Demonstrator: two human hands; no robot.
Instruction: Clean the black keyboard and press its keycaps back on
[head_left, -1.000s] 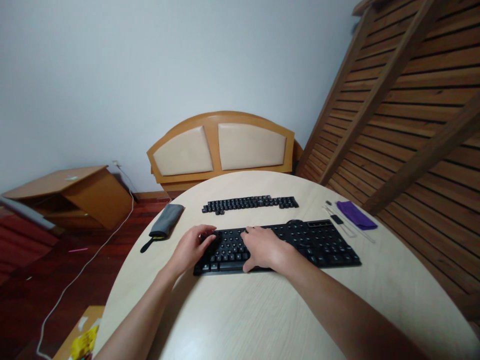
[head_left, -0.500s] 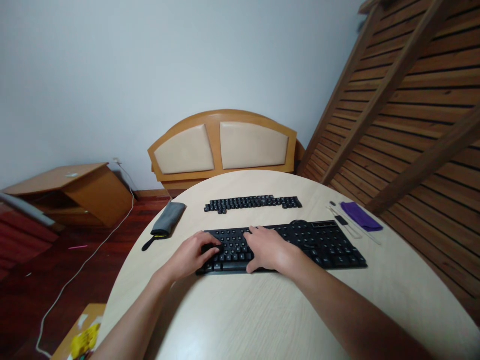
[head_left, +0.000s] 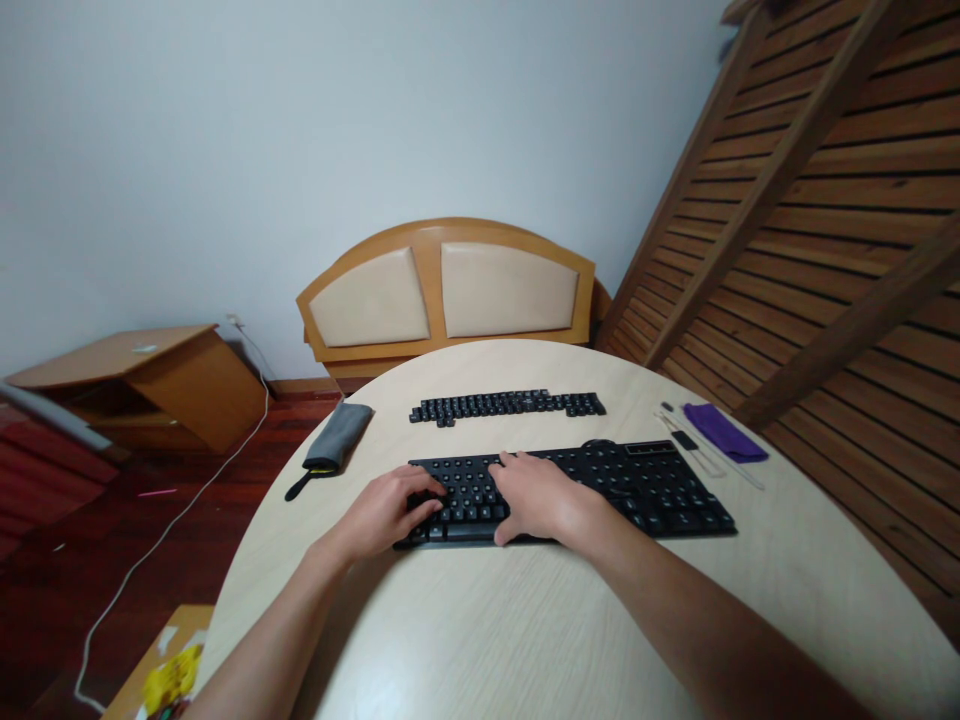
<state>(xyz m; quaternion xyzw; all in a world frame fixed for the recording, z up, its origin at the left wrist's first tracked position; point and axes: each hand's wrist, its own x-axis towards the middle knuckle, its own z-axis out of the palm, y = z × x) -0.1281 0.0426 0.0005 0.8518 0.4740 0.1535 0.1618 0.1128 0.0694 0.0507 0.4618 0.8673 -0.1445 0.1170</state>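
Round pale table (head_left: 525,640) carries the keyboard (head_left: 645,485) near its middle. Both my hands lie spread on its left keys, left hand (head_left: 386,515) beside right hand (head_left: 536,498), gripping nothing. Keycaps (head_left: 506,406) sit behind.

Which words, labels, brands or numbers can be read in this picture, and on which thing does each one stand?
No text can be read.
Keyboard under the left hand and right hand: white key legends, too small to read.
Loose keycaps in rows behind it: white marks, too small.
Yellow packet on the floor: print blurred.
Grey pouch and purple cloth: no lettering visible.
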